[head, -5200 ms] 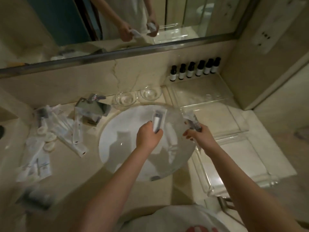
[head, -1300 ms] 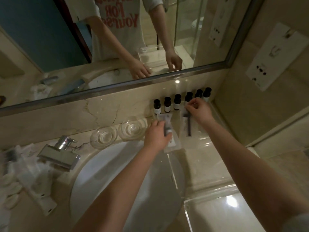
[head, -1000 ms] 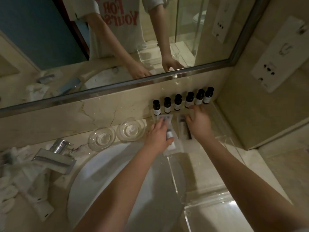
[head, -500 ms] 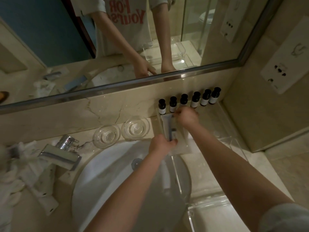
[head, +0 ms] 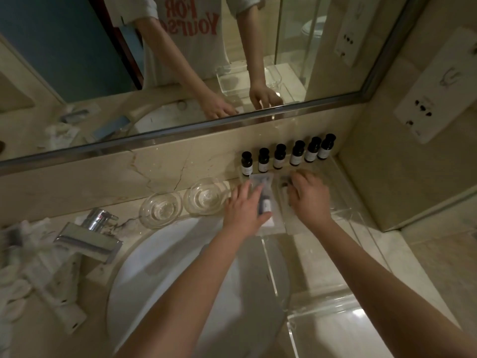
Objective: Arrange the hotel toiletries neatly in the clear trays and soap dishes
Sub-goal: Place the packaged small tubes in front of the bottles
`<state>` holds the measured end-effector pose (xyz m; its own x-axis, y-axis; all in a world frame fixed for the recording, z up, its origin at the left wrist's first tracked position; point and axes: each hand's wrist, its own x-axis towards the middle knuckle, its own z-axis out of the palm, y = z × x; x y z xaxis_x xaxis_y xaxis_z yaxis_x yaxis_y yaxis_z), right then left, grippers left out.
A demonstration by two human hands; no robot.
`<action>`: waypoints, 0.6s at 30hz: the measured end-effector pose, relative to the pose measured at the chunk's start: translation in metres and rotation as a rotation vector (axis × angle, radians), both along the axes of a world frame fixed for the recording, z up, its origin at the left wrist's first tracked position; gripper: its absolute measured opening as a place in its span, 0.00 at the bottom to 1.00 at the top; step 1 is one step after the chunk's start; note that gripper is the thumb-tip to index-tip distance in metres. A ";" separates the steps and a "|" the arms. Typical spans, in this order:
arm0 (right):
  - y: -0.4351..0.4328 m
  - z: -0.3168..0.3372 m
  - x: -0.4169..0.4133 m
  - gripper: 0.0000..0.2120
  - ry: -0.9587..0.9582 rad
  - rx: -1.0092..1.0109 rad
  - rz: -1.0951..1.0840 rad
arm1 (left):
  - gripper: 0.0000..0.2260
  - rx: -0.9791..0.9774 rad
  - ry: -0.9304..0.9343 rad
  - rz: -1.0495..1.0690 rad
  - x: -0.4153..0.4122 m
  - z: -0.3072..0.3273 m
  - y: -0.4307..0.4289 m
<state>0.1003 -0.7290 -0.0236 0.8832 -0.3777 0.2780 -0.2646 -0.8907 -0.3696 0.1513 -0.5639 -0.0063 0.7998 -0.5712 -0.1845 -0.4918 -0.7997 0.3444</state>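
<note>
Several small dark bottles stand in a row against the back wall, at the far end of a clear tray. In front of them two clear sachets lie side by side in the tray. My left hand rests flat on the left sachet, which holds a dark tube. My right hand presses down on the right sachet, mostly hiding it. Two round glass soap dishes sit left of the tray.
A white sink basin lies below my arms, with a chrome tap at its left. Loose wrapped toiletries are heaped on the counter at the far left. A second clear tray sits nearer me on the right. The mirror is above.
Both sachets went from held over the sink into the tray by the bottles. In the last half second my right hand moved from the left sachet onto the right one.
</note>
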 end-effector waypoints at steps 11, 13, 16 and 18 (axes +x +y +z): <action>0.003 -0.014 -0.008 0.25 0.378 -0.042 0.096 | 0.31 0.109 0.123 0.021 -0.016 -0.014 -0.010; 0.004 -0.012 -0.005 0.25 0.389 -0.033 0.104 | 0.31 0.107 0.121 0.050 -0.019 -0.014 -0.012; 0.003 -0.009 -0.007 0.25 0.399 -0.017 0.098 | 0.30 0.135 0.111 0.069 -0.020 -0.011 -0.013; 0.003 -0.006 -0.010 0.25 0.394 -0.013 0.096 | 0.30 0.150 0.109 0.073 -0.020 -0.009 -0.013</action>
<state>0.0904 -0.7264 -0.0300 0.9541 -0.2873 -0.0850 -0.2995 -0.9222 -0.2445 0.1313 -0.5773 -0.0152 0.8086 -0.4723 -0.3508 -0.3972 -0.8781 0.2668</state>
